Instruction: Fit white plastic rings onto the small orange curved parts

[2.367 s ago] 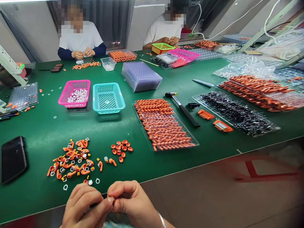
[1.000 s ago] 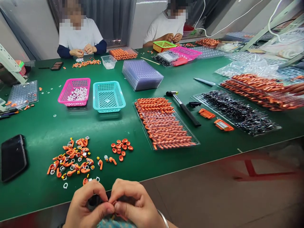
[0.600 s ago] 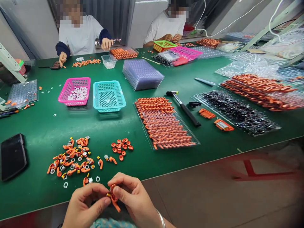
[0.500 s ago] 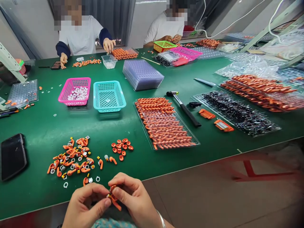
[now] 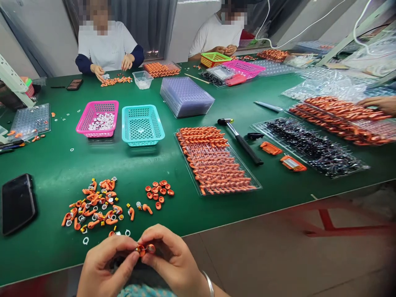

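Observation:
Just off the front edge of the table, my left hand (image 5: 107,264) pinches an orange cup-shaped earbud shell (image 5: 141,250) between thumb and fingertips. My right hand (image 5: 175,260) grips an orange earbud piece (image 5: 151,248) close beside it, a round end with a shiny middle facing me. Fingers cover the rest of both parts, and I cannot tell whether they are joined. Beyond my hands lies a heap of orange earbud stems (image 5: 93,210) with small yellow and silver bits. To its right is a cluster of loose orange round caps (image 5: 159,190).
Clear trays of orange parts (image 5: 216,165), a hammer (image 5: 241,142) and a tray of black parts (image 5: 315,144) are at right. Pink (image 5: 81,128) and turquoise (image 5: 142,143) baskets stand mid-table; a phone (image 5: 18,204) lies left. Two people sit opposite; another person's hand (image 5: 382,104) reaches in at right.
The orange parts between my hands have turned, so round ends face me instead of a hanging stem. Across the table, a co-worker's hands moved to the orange pile; another hand appeared at right.

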Motion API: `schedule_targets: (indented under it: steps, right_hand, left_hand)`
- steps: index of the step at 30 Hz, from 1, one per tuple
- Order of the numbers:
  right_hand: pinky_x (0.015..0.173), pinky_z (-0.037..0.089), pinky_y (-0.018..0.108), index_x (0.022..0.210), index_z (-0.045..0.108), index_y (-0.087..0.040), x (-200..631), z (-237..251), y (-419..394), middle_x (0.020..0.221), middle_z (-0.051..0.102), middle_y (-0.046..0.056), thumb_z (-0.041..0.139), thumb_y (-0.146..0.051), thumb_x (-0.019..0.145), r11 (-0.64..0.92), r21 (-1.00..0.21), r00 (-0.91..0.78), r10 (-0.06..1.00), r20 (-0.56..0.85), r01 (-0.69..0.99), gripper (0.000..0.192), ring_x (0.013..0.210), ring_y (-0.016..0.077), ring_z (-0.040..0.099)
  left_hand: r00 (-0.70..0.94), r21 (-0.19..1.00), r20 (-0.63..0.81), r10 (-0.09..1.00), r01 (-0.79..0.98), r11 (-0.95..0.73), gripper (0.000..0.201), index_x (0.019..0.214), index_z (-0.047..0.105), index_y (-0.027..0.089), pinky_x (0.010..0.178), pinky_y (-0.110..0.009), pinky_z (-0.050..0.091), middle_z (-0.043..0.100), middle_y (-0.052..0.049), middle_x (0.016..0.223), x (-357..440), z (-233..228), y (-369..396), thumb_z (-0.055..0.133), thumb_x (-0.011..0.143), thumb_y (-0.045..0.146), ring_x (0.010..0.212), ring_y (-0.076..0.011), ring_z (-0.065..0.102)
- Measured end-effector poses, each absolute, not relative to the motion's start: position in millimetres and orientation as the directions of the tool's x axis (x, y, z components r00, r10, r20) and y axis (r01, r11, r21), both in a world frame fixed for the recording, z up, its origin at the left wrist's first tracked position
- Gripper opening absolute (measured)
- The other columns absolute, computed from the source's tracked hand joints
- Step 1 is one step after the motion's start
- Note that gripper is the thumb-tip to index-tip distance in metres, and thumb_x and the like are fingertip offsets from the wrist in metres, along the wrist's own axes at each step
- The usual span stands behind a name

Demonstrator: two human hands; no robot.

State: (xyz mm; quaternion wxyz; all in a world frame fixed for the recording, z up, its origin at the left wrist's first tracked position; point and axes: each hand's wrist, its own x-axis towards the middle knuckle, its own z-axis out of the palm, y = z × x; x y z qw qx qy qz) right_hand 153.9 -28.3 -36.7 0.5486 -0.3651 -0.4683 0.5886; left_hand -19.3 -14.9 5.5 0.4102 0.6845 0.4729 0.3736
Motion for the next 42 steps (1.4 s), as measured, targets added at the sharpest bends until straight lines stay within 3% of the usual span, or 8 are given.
schedule_targets:
  steps: [5, 11, 24, 42]
  right_hand:
    - [0.072, 0.054, 0.028, 0.097, 0.066, -0.021, 156.1, -35.3, -28.4, 0.089, 0.067, 0.007, 0.067, -0.020, 0.086, 0.217, -0.964, -0.074, 0.970, 0.230, -0.152, 0.012, 0.082, 0.0180, 0.064]
    - [0.072, 0.056, 0.027, 0.096, 0.064, -0.023, 155.7, -31.3, -29.6, 0.091, 0.072, 0.006, 0.068, -0.009, 0.082, 0.321, -0.944, -0.038, 0.945, 0.324, -0.070, 0.020, 0.081, 0.0177, 0.069]
    - [0.071, 0.056, 0.023, 0.096, 0.067, -0.024, 157.3, -25.8, -29.9, 0.088, 0.074, 0.004, 0.070, -0.004, 0.080, 0.382, -0.924, -0.010, 0.924, 0.382, 0.002, 0.026, 0.078, 0.0164, 0.070]
    - [0.073, 0.058, 0.023, 0.094, 0.066, -0.023, 160.6, -23.8, -28.3, 0.088, 0.075, 0.006, 0.067, -0.004, 0.082, 0.392, -0.920, -0.057, 0.919, 0.390, 0.031, 0.022, 0.079, 0.0164, 0.071]
  left_hand:
    - [0.317, 0.834, 0.229, 0.921, 0.424, -0.353, 0.019, 0.090, 0.072, 0.025, 0.073, -0.018, 0.057, 0.075, 0.001, 0.084, -20.4, 10.7, -14.9, 0.069, 0.079, 0.010, 0.076, -0.0146, 0.072]
    - [0.259, 0.874, 0.164, 0.952, 0.409, -0.262, 0.010, 0.081, 0.069, 0.022, 0.061, -0.018, 0.057, 0.074, 0.001, 0.073, -20.1, 10.7, -18.7, 0.067, 0.081, 0.012, 0.064, -0.0145, 0.070]
    - [0.366, 0.817, 0.200, 0.909, 0.450, -0.361, 0.013, 0.083, 0.070, 0.022, 0.058, -0.017, 0.055, 0.073, 0.001, 0.071, -14.1, 16.7, -13.2, 0.065, 0.081, 0.010, 0.062, -0.0135, 0.069]
    - [0.309, 0.885, 0.064, 0.949, 0.423, -0.197, 0.010, 0.074, 0.070, 0.020, 0.054, -0.018, 0.053, 0.068, 0.000, 0.064, -11.6, 16.6, -10.9, 0.065, 0.080, 0.015, 0.057, -0.0138, 0.063]
